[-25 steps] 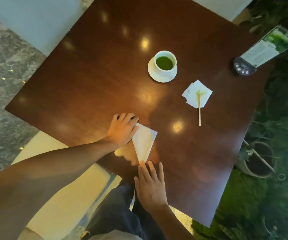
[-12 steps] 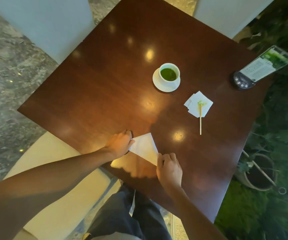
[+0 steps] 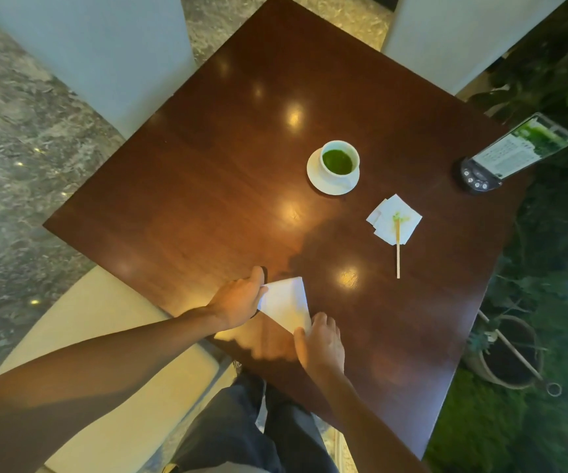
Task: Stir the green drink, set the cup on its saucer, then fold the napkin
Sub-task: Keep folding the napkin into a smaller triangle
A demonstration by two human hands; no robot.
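head view, looking down: my left hand (image 3: 239, 299) holds the left edge of the white paper napkin (image 3: 286, 303), which lies folded into a triangle on the dark glossy wooden table (image 3: 207, 186) near its front edge. my right hand (image 3: 321, 343) sits at the napkin's near corner, fingers curled down onto the tip – it looks like a pinch on the paper, though the fingertips themselves are hidden under the knuckles. the left thumb points up along the table just beside the napkin's upper left corner.

further back, well apart from my hands, the white ceramic cup of green drink (image 3: 340, 162) stands on its round white saucer (image 3: 320, 182). to the right of it a thin wooden stir stick (image 3: 398, 250) lies with its green-stained tip on a small stack of white paper squares (image 3: 395, 218). at the table's right corner stands a tilted menu card in a black button-fronted holder (image 3: 514, 151).
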